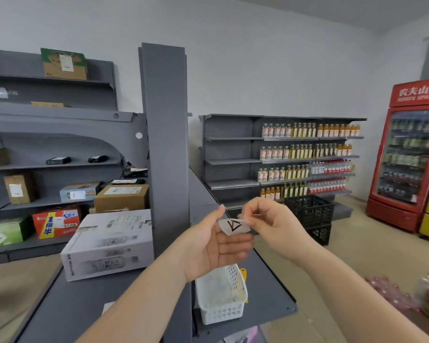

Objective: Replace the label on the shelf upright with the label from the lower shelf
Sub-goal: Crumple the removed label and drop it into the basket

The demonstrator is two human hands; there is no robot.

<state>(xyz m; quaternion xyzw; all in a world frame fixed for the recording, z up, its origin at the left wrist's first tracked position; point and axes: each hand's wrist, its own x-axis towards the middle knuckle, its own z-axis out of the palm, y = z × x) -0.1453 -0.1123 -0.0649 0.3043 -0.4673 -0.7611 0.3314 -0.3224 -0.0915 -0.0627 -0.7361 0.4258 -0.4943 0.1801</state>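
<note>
A small white label [234,226] with a black hand-drawn mark is held in front of me, to the right of the grey shelf upright [165,144]. My left hand [216,246] lies palm-up under it, thumb raised at its left edge. My right hand [268,224] pinches the label's right end between thumb and fingertips. No label shows on the visible face of the upright. Below my hands, a white plastic basket [223,310] sits on the grey shelf [270,288].
A white carton [109,243] stands on the shelf left of the upright, with more boxes on the racks behind. Black crates [310,214] are stacked on the floor to the right. Drink shelves [307,157] and a red fridge [406,157] line the far wall.
</note>
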